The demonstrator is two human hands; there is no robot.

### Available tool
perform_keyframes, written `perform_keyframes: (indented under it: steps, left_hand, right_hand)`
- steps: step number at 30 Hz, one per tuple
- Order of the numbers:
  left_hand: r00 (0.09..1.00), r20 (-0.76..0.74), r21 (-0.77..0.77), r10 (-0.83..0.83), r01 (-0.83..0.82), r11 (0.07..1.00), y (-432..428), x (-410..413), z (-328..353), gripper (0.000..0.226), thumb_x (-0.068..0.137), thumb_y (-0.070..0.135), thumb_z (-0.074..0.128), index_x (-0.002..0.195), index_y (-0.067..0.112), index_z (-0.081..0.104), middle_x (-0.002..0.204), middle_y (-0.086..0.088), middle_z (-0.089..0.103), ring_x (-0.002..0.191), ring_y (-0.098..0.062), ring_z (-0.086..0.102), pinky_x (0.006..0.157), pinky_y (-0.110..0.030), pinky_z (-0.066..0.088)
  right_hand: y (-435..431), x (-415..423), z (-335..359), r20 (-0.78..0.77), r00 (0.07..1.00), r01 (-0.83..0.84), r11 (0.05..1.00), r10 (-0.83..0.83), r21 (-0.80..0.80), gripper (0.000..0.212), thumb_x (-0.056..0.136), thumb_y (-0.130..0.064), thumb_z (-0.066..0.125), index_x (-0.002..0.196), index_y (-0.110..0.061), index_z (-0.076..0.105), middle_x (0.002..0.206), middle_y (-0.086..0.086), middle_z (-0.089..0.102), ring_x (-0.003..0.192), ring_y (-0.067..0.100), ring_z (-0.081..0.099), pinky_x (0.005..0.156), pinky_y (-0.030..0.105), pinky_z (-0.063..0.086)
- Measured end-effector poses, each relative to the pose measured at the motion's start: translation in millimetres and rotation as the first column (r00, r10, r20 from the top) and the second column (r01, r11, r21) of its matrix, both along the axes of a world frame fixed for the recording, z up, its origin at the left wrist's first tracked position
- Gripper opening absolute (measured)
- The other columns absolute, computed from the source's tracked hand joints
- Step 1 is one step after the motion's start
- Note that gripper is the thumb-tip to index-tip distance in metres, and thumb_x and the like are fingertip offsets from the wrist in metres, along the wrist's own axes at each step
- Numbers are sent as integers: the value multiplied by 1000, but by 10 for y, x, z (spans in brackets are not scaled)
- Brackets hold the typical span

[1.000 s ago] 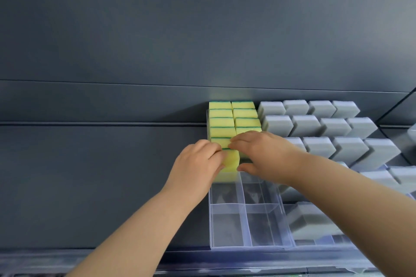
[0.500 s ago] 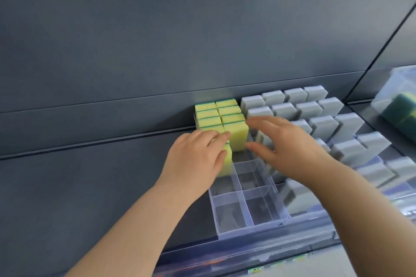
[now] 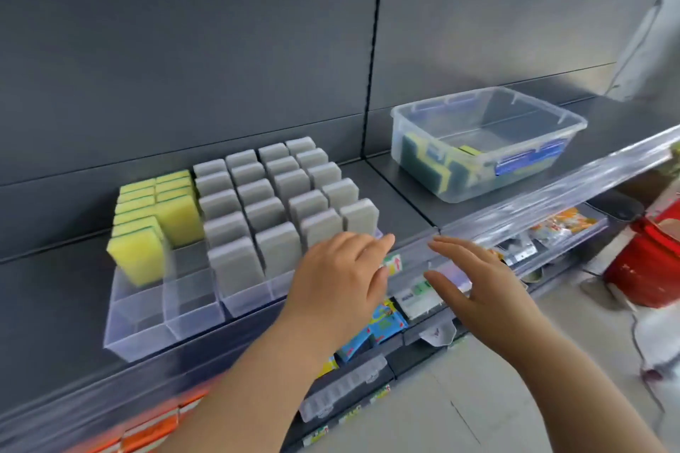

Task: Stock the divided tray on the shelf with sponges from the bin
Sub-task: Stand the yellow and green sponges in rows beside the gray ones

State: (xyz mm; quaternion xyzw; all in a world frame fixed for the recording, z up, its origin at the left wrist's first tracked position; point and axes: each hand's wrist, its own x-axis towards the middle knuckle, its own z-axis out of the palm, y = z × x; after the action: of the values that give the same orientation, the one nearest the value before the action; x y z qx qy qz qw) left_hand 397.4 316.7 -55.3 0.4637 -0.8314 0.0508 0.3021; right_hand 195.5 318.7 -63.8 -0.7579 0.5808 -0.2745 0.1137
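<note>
Head camera is looking down and to the right along a dark grey metal shelf [image 3: 66, 290]. I am seeing a clear plastic divided tray [image 3: 147, 316] sitting on it at the left. Yellow sponges with green scouring backs [image 3: 154, 210] are standing upright in its two left columns; the left column is reaching further forward than the second, and the front cells of both are showing bare plastic. Flat grey rectangular sponges [image 3: 272, 195] are filling the columns beside them, also standing on edge.

Further right on the same shelf, well apart from the tray, a clear plastic bin with blue latches [image 3: 489, 143] is holding a few more yellow-and-green sponges against its left and front walls.

My left hand [image 3: 338, 287] is hovering in front of the tray's right end, fingers loosely spread and slightly curled, gripping nothing. My right hand [image 3: 474, 283] is hovering just beside it over the clear price strip [image 3: 552, 202] on the shelf edge, fingers spread and thumb apart, also holding nothing. The two hands are near each other but not touching.

Below, blurred colourful packets [image 3: 382, 324] are showing on a lower shelf, and a red bucket [image 3: 644, 261] is standing on the floor at the right.
</note>
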Motion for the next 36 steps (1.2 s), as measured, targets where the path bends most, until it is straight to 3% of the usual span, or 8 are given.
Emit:
perform_keyframes:
  steps: [6, 10, 13, 20, 24, 27, 30, 36]
  left_hand:
    - [990, 73, 84, -117, 111, 990, -36, -1159, -150, 36, 75, 17, 74, 110, 10, 68, 94, -2, 70, 83, -23, 66, 66, -33, 54]
    - [985, 125, 172, -119, 96, 980, -296, -1572, -237, 38, 87, 29, 60, 123, 18, 60, 113, 3, 65, 103, -20, 59, 79, -33, 48]
    - [987, 107, 207, -116, 92, 974, -614, -1796, -308, 40, 94, 34, 47, 133, 24, 50, 126, 8, 57, 116, -15, 50, 89, -29, 41]
    - [999, 24, 32, -46, 45, 998, -1716, -2270, -64, 35, 89, 26, 53, 120, 12, 62, 109, -4, 67, 99, -25, 61, 78, -37, 52]
    - [999, 18, 16, -29, 28, 999, -2417, -2587, 110, 34, 89, 24, 54, 119, 10, 62, 107, -6, 68, 97, -27, 62, 77, -37, 52]
    - [999, 37, 53, -29, 27, 998, -2842, -2809, 157, 35, 89, 21, 58, 122, 12, 60, 110, -6, 67, 100, -26, 61, 78, -37, 51]
    - [998, 63, 78, -2, -3, 997, -3130, -2968, 167, 36, 86, 18, 61, 121, 11, 61, 108, -6, 67, 98, -26, 63, 75, -37, 52]
    - [974, 98, 75, 206, -214, 974, -3512, -3110, 155, 35, 81, 15, 68, 115, 12, 65, 103, -5, 69, 94, -25, 65, 65, -35, 53]
  right_hand:
    - [369, -1239, -243, -39, 981, 193, 972, -189, 132, 44, 88, -47, 49, 130, -33, 47, 136, -18, 43, 125, 6, 41, 99, 21, 33]
    - [279, -1768, -252, -56, 969, 246, 959, -241, 141, 45, 88, -48, 50, 131, -36, 45, 136, -17, 44, 124, 6, 41, 101, 25, 34]
    - [42, -2117, -225, -46, 965, 261, 956, -257, 131, 43, 87, -48, 51, 129, -37, 47, 133, -17, 47, 121, 5, 43, 94, 18, 34]
    - [-958, -2916, -84, -79, 958, 284, 955, -277, 92, 45, 82, -50, 52, 124, -33, 53, 126, -13, 52, 117, 8, 48, 95, 23, 36]
    - [-1588, -3337, 91, -72, 950, 310, 946, -304, 95, 57, 75, -63, 43, 123, -35, 53, 119, -17, 50, 98, 2, 50, 89, 26, 40]
    - [-1970, -3581, 160, -16, 947, 321, 944, -320, 83, 51, 76, -58, 48, 122, -37, 54, 116, -19, 51, 79, -2, 47, 86, 28, 44]
    - [-2353, -3747, 218, 39, 958, 285, 958, -286, 20, 37, 82, -40, 59, 118, -34, 58, 110, -15, 57, 94, 3, 51, 84, 24, 38]
    - [-3526, -3883, 521, 96, 995, 46, 995, -38, -84, 34, 82, -37, 59, 116, -32, 59, 101, -23, 54, 88, -9, 49, 77, 7, 34]
